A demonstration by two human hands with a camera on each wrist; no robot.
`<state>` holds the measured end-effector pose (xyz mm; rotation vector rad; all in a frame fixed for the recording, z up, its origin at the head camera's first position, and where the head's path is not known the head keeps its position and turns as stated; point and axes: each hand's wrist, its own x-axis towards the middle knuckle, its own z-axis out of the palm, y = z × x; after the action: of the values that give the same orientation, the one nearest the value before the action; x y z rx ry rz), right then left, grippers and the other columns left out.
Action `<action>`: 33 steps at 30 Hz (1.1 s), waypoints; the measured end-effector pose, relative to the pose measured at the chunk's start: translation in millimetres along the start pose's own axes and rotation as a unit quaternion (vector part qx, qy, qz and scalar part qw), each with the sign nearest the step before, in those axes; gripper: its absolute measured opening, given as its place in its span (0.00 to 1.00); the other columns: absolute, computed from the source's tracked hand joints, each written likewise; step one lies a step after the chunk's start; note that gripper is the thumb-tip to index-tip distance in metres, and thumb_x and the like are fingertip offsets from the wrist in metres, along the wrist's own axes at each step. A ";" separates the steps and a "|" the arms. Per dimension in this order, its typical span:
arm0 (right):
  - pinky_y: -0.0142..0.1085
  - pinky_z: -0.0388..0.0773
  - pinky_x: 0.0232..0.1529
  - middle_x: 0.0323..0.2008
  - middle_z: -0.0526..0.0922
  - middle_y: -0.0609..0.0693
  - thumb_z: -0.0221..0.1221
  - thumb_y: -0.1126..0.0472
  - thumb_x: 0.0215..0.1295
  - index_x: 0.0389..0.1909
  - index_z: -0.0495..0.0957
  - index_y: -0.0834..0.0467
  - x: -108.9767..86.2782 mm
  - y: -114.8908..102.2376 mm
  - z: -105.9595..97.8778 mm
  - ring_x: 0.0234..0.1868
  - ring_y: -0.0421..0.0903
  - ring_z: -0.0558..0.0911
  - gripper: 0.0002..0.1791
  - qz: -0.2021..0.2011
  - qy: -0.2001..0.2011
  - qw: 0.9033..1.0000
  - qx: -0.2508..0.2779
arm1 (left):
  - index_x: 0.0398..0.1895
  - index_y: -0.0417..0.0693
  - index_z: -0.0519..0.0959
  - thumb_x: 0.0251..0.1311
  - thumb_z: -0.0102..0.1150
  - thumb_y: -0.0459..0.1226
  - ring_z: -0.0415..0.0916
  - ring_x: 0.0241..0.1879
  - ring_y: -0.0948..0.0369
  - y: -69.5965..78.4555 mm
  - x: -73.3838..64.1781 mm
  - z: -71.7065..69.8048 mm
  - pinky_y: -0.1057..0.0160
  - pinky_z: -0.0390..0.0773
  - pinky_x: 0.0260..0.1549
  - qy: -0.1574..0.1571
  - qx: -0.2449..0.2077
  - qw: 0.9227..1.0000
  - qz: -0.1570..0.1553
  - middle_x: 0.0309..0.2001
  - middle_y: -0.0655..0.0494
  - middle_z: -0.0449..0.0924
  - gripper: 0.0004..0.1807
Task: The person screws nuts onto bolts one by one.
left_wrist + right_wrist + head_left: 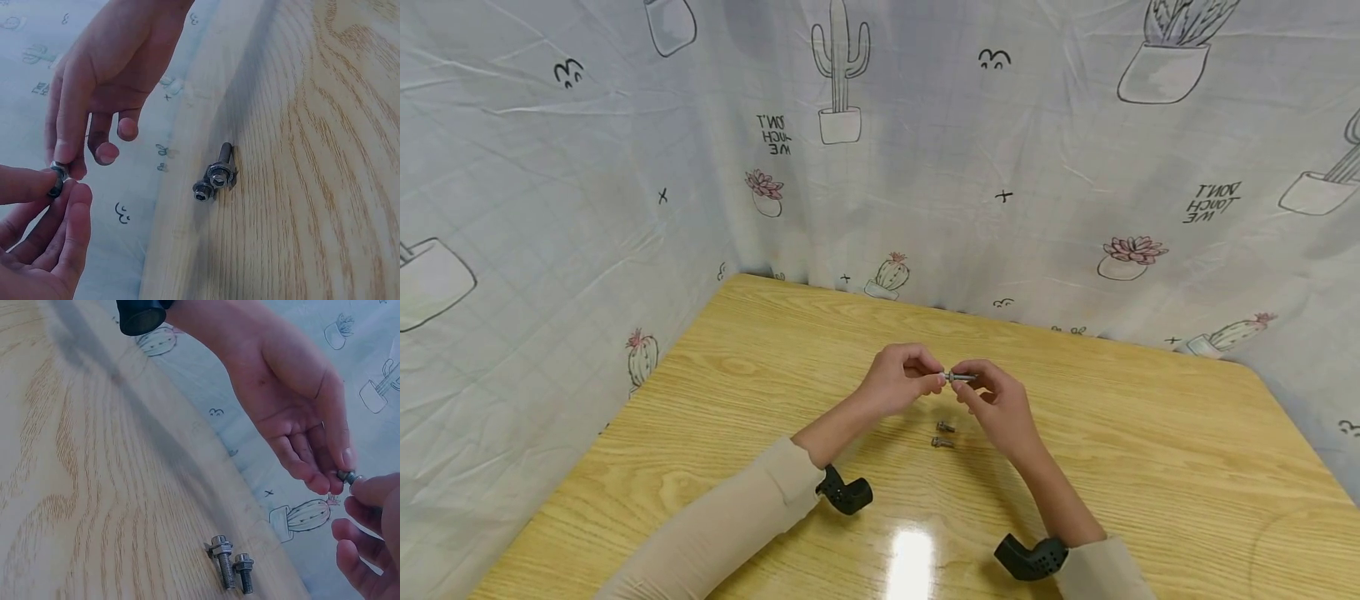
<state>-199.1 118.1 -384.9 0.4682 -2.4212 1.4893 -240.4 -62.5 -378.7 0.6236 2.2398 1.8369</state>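
Note:
Above the table, my two hands meet at a small metal bolt (964, 377), its shank pointing right. My left hand (901, 379) pinches its left end between thumb and fingers; the left wrist view shows a round metal end (57, 186) there. My right hand (1000, 407) pinches the bolt from the other side, around a collar-like ring on it, other fingers loosely bent. Fingertips hide part of the bolt. Below the hands, two more bolts lie on the wood: a longer one (224, 561) and a shorter one (245, 572), each with a nut-like piece close under its head.
The wooden table (760, 367) runs back to a pale curtain (925, 183) printed with cacti, which also hangs along the left side. Black curved wrist mounts (847, 495) sit at both sleeve cuffs, low over the table.

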 end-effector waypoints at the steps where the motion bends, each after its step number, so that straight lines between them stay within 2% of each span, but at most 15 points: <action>1: 0.34 0.79 0.26 0.40 0.82 0.60 0.57 0.67 0.68 0.46 0.78 0.66 0.6 3.6 0.2 0.31 0.51 0.80 0.09 0.005 -0.002 1.000 0.003 | 0.36 0.43 0.81 0.62 0.61 0.32 0.82 0.42 0.41 -0.3 0.3 0.1 0.44 0.81 0.45 -0.001 0.000 1.000 0.002 0.35 0.48 0.83 0.02; 4: 0.34 0.77 0.25 0.33 0.80 0.58 0.54 0.60 0.72 0.42 0.78 0.64 3.4 14.9 1.5 0.27 0.50 0.78 0.10 0.032 -0.010 0.999 0.008 | 0.36 0.42 0.81 0.62 0.61 0.31 0.82 0.41 0.43 -1.1 0.4 0.6 0.45 0.81 0.45 -0.008 0.002 1.000 0.014 0.35 0.47 0.83 0.02; 8: 0.34 0.71 0.21 0.17 0.72 0.54 0.49 0.51 0.75 0.25 0.75 0.67 5.2 17.2 3.9 0.18 0.44 0.71 0.25 0.067 -0.025 0.997 0.017 | 0.37 0.42 0.81 0.61 0.62 0.31 0.84 0.36 0.55 -2.0 -0.2 1.9 0.47 0.82 0.45 -0.027 0.013 0.999 0.026 0.37 0.47 0.84 0.02; 11: 0.34 0.67 0.19 0.12 0.67 0.51 0.45 0.45 0.75 0.18 0.72 0.68 5.0 16.1 5.3 0.14 0.43 0.66 0.33 0.088 -0.025 0.996 0.012 | 0.36 0.43 0.81 0.61 0.62 0.31 0.83 0.34 0.64 -2.5 -0.9 2.9 0.52 0.83 0.44 -0.035 0.023 0.999 0.025 0.37 0.49 0.84 0.02; 14: 0.36 0.71 0.20 0.16 0.72 0.55 0.44 0.43 0.75 0.24 0.75 0.67 4.3 16.5 5.8 0.16 0.49 0.71 0.33 0.091 -0.012 0.996 0.001 | 0.35 0.43 0.82 0.61 0.62 0.31 0.83 0.33 0.65 -3.3 -1.1 3.1 0.54 0.83 0.42 -0.029 0.026 0.999 0.029 0.36 0.49 0.84 0.02; 17: 0.39 0.78 0.25 0.30 0.79 0.59 0.46 0.47 0.76 0.38 0.77 0.63 3.0 18.8 4.5 0.24 0.52 0.78 0.23 0.071 -0.008 0.997 0.015 | 0.35 0.42 0.82 0.61 0.62 0.31 0.84 0.34 0.60 -4.1 -0.9 2.4 0.51 0.83 0.42 -0.018 0.020 0.999 0.028 0.35 0.48 0.84 0.02; 20: 0.39 0.81 0.28 0.43 0.79 0.61 0.52 0.57 0.73 0.48 0.76 0.63 0.8 16.2 2.0 0.32 0.46 0.81 0.14 0.035 -0.019 0.998 0.041 | 0.36 0.42 0.81 0.62 0.61 0.31 0.84 0.37 0.54 -3.6 -1.1 1.2 0.46 0.81 0.45 -0.009 0.005 1.000 0.013 0.36 0.48 0.83 0.02; 23: 0.39 0.81 0.28 0.48 0.78 0.60 0.57 0.63 0.69 0.50 0.75 0.64 0.4 18.0 1.0 0.37 0.41 0.82 0.12 0.001 -0.029 0.998 0.054 | 0.37 0.42 0.81 0.62 0.61 0.31 0.84 0.38 0.50 -3.4 -1.2 0.2 0.44 0.80 0.46 -0.006 -0.005 1.000 0.006 0.36 0.47 0.83 0.02; 26: 0.37 0.81 0.28 0.46 0.79 0.60 0.58 0.65 0.68 0.49 0.75 0.64 0.7 20.1 1.0 0.38 0.37 0.81 0.12 -0.010 -0.028 0.998 0.051 | 0.37 0.42 0.81 0.62 0.61 0.31 0.84 0.39 0.50 -3.9 -0.7 0.2 0.44 0.80 0.46 -0.008 -0.006 1.000 0.004 0.36 0.47 0.83 0.03; 29: 0.36 0.80 0.28 0.45 0.79 0.60 0.57 0.63 0.69 0.48 0.76 0.63 1.5 25.4 1.3 0.35 0.38 0.80 0.11 -0.011 -0.026 0.998 0.048 | 0.37 0.43 0.82 0.62 0.61 0.32 0.83 0.40 0.47 -3.6 -0.7 0.6 0.43 0.80 0.45 -0.009 -0.006 1.000 0.008 0.36 0.48 0.84 0.03; 33: 0.37 0.79 0.26 0.34 0.79 0.60 0.55 0.58 0.71 0.43 0.78 0.63 2.1 21.5 1.0 0.26 0.47 0.78 0.11 0.019 -0.021 0.999 0.042 | 0.37 0.44 0.82 0.62 0.61 0.32 0.83 0.41 0.45 -2.2 -1.3 1.6 0.44 0.80 0.46 -0.012 -0.004 1.000 0.021 0.37 0.48 0.84 0.03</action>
<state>-209.7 126.0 -402.0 0.4773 -2.4203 1.6177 -239.1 -61.9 -381.3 0.6915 2.2193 1.8470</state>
